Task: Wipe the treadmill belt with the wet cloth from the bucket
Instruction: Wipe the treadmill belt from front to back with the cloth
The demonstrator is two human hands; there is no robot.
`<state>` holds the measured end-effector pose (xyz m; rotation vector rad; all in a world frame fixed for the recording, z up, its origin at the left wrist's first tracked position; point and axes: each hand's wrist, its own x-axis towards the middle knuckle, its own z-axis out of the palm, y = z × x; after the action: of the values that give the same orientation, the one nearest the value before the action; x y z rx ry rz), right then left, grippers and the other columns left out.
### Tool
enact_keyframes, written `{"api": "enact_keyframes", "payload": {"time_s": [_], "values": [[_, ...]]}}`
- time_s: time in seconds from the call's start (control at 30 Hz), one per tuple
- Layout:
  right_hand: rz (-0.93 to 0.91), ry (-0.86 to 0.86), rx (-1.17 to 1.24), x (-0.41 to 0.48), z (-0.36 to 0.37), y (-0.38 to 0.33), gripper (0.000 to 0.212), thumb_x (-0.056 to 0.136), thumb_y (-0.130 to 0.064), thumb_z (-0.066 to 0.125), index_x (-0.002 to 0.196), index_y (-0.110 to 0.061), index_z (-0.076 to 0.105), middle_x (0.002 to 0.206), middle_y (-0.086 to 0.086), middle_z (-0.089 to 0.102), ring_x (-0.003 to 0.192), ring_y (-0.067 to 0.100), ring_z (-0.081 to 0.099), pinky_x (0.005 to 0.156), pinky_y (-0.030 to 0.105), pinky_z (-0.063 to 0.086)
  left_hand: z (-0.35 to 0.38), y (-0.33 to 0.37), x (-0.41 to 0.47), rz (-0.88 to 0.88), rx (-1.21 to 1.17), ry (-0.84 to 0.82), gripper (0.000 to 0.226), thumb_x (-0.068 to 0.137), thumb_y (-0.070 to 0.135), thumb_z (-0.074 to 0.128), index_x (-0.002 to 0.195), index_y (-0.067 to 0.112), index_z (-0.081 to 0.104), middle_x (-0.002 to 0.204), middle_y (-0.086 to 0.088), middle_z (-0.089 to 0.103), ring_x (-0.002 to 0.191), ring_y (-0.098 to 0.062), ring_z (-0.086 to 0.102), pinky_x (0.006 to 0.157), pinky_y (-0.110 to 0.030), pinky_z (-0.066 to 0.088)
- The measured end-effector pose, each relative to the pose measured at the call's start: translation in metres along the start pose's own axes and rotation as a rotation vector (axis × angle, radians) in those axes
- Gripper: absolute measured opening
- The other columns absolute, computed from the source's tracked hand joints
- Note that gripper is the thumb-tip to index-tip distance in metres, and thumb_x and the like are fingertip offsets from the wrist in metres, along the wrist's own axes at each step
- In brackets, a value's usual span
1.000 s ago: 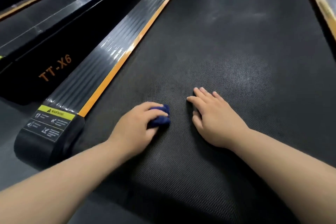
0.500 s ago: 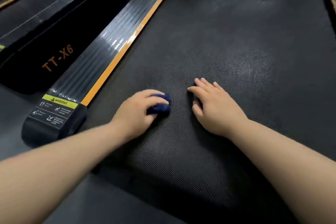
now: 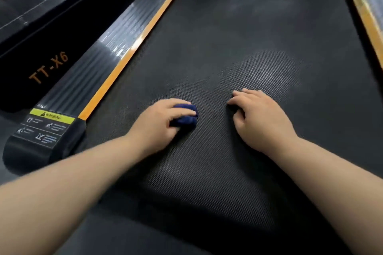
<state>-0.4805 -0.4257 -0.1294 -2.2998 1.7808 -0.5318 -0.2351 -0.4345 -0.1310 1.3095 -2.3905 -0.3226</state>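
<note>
Most of the view is a black, finely dimpled treadmill belt (image 3: 238, 47), with pale smudges at its far end and a lighter patch just beyond the right hand. Along its left edge runs a glossy ribbed side rail (image 3: 97, 64) lined with an orange stripe (image 3: 132, 51); a second orange-edged rail (image 3: 364, 12) shows at the upper right. Left of the rail stands a black housing with the lettering TT-X6 (image 3: 48, 67). The rail's rounded end cap (image 3: 39, 151) carries a yellow warning sticker (image 3: 51, 118).

Both bare forearms reach in from below. The right hand (image 3: 261, 118) lies palm down on the belt, fingers relaxed and holding nothing. The left hand (image 3: 159, 122) curls its fingers over a small bunched dark blue cloth (image 3: 185, 117), which it presses onto the belt, near the right hand but apart from it.
</note>
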Motion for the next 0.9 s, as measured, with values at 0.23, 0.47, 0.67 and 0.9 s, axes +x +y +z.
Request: {"api": "enact_keyframes", "payload": {"time_s": [0.23,0.47,0.67,0.9], "values": [[0.11,0.108,0.025,-0.007,-0.01,0.022,0.032,0.085,-0.01,0.051,0.112,-0.014,0.068,0.13,0.004,0.06,0.125,0.024,0.048,0.104,0.03,0.03,0.025,0.002,0.076,-0.27,-0.004,0.151,0.029,0.084,0.007,0.06,0.103,0.024,0.074,0.122,0.004,0.062,0.117,-0.013,0.054,0.093,-0.008,0.028],[0.156,0.056,-0.006,-0.008,-0.021,0.024,0.034,0.086,-0.013,0.05,0.115,-0.016,0.066,0.133,0.006,0.057,0.129,0.024,0.044,0.109,0.033,0.027,0.011,0.032,0.0,0.028,-0.107,-0.085,0.04,0.077,0.012,0.058,0.111,0.028,0.07,0.124,0.012,0.061,0.115,-0.01,0.056,0.1,-0.023,0.04],[0.162,0.037,-0.01,-0.016,-0.01,0.024,0.04,0.091,-0.018,0.045,0.129,-0.022,0.055,0.148,0.0,0.041,0.14,0.018,0.029,0.116,0.037,0.014,0.033,0.018,0.095,-0.247,0.006,0.108,0.034,0.086,0.006,0.057,0.113,0.023,0.07,0.129,0.003,0.058,0.123,-0.015,0.049,0.093,-0.01,0.027],[0.159,-0.038,0.06,-0.015,-0.025,0.035,0.039,0.09,-0.014,0.047,0.126,-0.021,0.058,0.148,0.001,0.041,0.141,0.018,0.028,0.118,0.038,0.013,0.031,0.067,0.012,0.019,-0.106,-0.067,0.039,0.078,0.009,0.06,0.111,0.027,0.071,0.126,0.011,0.06,0.118,-0.006,0.052,0.102,-0.018,0.035]]}}
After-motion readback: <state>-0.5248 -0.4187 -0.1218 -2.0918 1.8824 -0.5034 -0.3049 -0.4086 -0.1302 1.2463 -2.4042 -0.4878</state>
